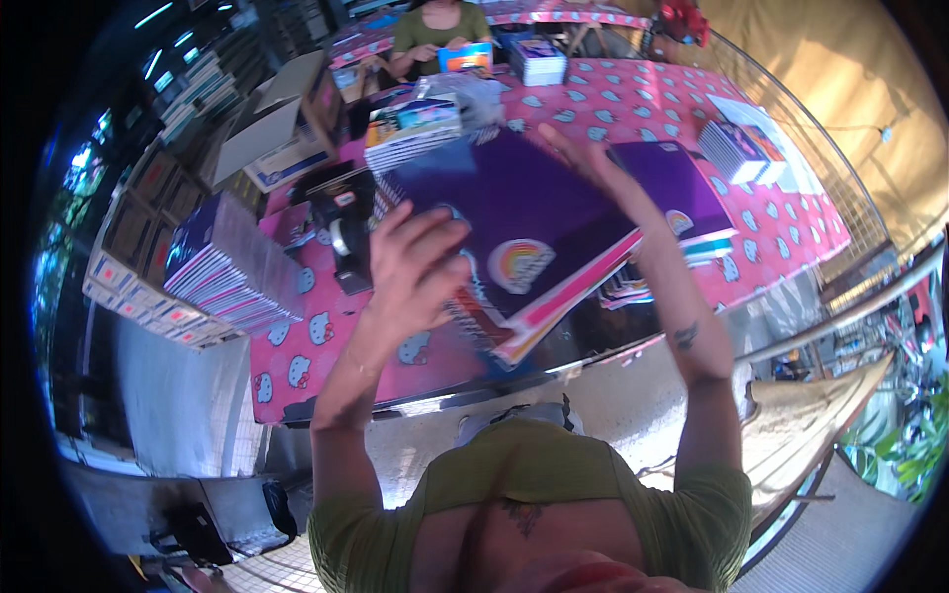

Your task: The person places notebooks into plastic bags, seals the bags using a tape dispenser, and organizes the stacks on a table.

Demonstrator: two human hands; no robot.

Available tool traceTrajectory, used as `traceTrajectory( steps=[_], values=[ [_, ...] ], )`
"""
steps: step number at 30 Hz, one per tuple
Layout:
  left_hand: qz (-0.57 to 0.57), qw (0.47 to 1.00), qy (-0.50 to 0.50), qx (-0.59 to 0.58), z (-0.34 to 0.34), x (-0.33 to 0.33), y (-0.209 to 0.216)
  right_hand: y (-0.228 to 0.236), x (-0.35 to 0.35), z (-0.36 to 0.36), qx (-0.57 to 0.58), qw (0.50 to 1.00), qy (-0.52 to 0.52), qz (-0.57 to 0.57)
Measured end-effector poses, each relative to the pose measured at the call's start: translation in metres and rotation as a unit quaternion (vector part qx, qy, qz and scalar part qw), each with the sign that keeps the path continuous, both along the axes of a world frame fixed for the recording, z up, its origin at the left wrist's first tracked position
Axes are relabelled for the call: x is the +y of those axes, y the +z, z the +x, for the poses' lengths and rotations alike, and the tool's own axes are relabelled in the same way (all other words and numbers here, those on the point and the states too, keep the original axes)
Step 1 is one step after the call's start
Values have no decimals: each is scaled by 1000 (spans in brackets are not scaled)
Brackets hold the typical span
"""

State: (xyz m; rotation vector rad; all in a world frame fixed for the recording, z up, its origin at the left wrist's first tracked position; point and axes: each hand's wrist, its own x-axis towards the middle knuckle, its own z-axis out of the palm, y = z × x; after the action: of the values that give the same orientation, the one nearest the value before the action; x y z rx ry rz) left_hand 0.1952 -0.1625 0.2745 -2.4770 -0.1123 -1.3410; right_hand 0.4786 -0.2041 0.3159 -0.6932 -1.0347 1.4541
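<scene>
A stack of purple spiral notebooks (435, 178) with a rainbow picture on the top cover is tilted between my hands, its near corner fanned to show pink and orange edges. My left hand (420, 259) is curled at its spiral side; motion blurs the fingers. Along the far right edge of the stack, my right hand (583, 163) rests with its fingers stretched out. Behind my right forearm, another pile of purple notebooks (657, 173) lies on the table. More notebooks (628, 285) show partly beneath the tilted stack.
On the pink patterned table (321, 331), a tall notebook stack (232, 267) stands left, beside a dark tape dispenser (341, 212). Smaller book piles (415, 128) stand beyond and at right (736, 153). Cardboard boxes (287, 124) line the left. Another person (440, 35) sits opposite, holding a book.
</scene>
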Motion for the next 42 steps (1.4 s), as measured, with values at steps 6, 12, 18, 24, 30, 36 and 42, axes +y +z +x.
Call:
traceTrajectory(
  steps=[6, 12, 18, 24, 30, 36, 42],
  values=[
    [-534, 761, 50, -365, -133, -44, -85, -134, 45, -188, -83, 962, 23, 260],
    [-640, 662, 52, -388, -279, -52, -184, -218, 74, -340, -65, 979, 95, 171],
    [-693, 588, 41, -415, -321, -66, -241, -281, 66, -402, -53, 984, 102, 135],
    [-672, 634, 98, -370, -325, -48, -208, -277, 78, -405, -93, 983, 56, 150],
    [-718, 602, 52, -346, -351, -50, -220, -288, 76, -413, -100, 978, 116, 139],
    [-681, 674, 175, -229, -358, -43, -120, -289, 82, -402, -160, 969, 108, 156],
    [-350, 813, 431, 177, -298, -47, -118, -285, 73, -407, -136, 976, 116, 121]
  ],
)
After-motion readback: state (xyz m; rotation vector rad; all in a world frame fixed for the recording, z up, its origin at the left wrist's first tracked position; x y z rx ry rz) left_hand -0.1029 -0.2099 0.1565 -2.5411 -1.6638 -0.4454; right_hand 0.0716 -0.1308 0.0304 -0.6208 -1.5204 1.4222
